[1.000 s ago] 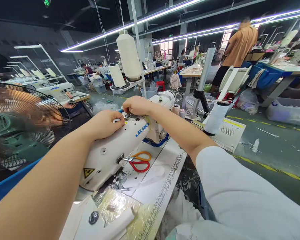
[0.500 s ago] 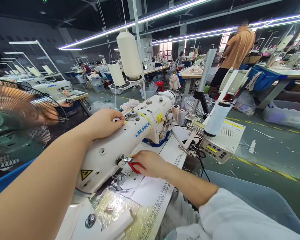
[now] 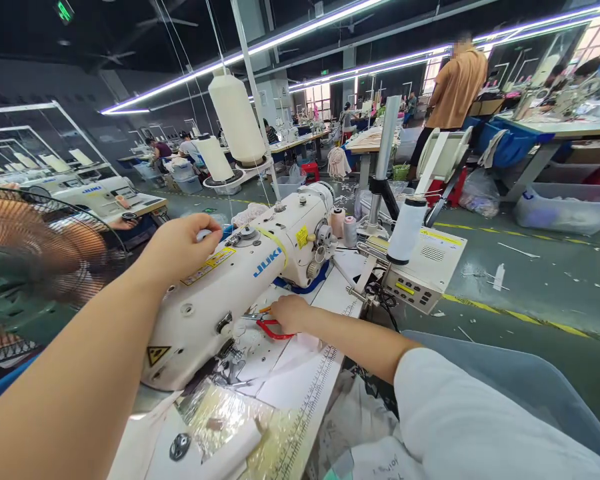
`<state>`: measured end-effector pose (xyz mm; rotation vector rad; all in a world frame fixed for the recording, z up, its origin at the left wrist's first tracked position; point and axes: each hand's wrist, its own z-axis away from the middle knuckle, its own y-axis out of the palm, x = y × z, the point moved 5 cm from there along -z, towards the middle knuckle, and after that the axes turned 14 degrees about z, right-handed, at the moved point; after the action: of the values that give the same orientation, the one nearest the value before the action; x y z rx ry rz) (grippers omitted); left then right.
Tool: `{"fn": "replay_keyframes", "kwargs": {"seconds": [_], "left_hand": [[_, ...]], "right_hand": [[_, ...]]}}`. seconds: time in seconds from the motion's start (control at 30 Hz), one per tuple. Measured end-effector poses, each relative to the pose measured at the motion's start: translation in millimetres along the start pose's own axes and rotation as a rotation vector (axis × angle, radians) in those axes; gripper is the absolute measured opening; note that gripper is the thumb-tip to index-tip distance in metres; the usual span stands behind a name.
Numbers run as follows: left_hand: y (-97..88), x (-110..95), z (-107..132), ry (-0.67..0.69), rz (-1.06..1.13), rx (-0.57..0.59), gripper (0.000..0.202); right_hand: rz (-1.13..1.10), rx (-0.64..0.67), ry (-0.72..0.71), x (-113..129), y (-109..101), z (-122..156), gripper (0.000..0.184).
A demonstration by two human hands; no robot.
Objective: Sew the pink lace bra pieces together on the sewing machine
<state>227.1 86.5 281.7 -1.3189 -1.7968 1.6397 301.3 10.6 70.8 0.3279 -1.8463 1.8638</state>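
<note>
A white JUKI sewing machine [image 3: 240, 280] stands on a white work table [image 3: 300, 393] in front of me. My left hand [image 3: 180, 247] rests closed on top of the machine arm, fingers pinched near the thread guides; what it pinches is too small to make out. My right hand [image 3: 289, 312] lies on the table under the machine arm, fingers closed on the scissors [image 3: 273, 328] with red and orange handles. Two white thread cones [image 3: 236, 120] stand behind the machine, threads running upward.
A spinning fan [image 3: 30, 267] is close at my left. A control box [image 3: 425, 267] with a white spool [image 3: 406, 230] sits right of the machine. Crinkled clear plastic [image 3: 230, 420] lies at the table's near edge. A person in an orange shirt [image 3: 455, 87] stands at the far right.
My right hand left the top of the machine, dropped to the table and closed on the scissors. My left hand stayed on the machine arm. The view shifted slightly.
</note>
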Motion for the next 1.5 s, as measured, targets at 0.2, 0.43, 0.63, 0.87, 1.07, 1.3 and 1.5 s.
{"fn": "replay_keyframes", "kwargs": {"seconds": [0.2,0.43,0.63,0.87,1.07,1.3,1.5], "left_hand": [[-0.5,2,1,0.034,0.03,-0.005,0.028],[-2.0,0,3,0.049,0.033,-0.028,0.024],[-2.8,-4,6,0.09,0.039,-0.021,0.019],[-4.7,-6,6,0.085,0.072,-0.061,0.017],[-26.8,3,12,-0.008,0.114,-0.351,0.025],[-51.1,18,23,-0.057,0.201,-0.747,0.033],[-43.9,22,17,-0.04,0.199,-0.719,0.032]], "right_hand": [[0.013,-0.047,-0.118,-25,-39,84,0.023],[-1.13,0.179,-0.304,21,-42,98,0.081],[-1.451,0.326,-0.094,55,-62,62,0.087],[-1.466,0.229,-0.01,51,-58,54,0.073],[-0.857,-0.069,-0.312,26,-54,91,0.079],[0.097,-0.485,-0.116,-21,-41,76,0.039],[0.209,-0.287,-0.084,-49,-2,31,0.023]]}}
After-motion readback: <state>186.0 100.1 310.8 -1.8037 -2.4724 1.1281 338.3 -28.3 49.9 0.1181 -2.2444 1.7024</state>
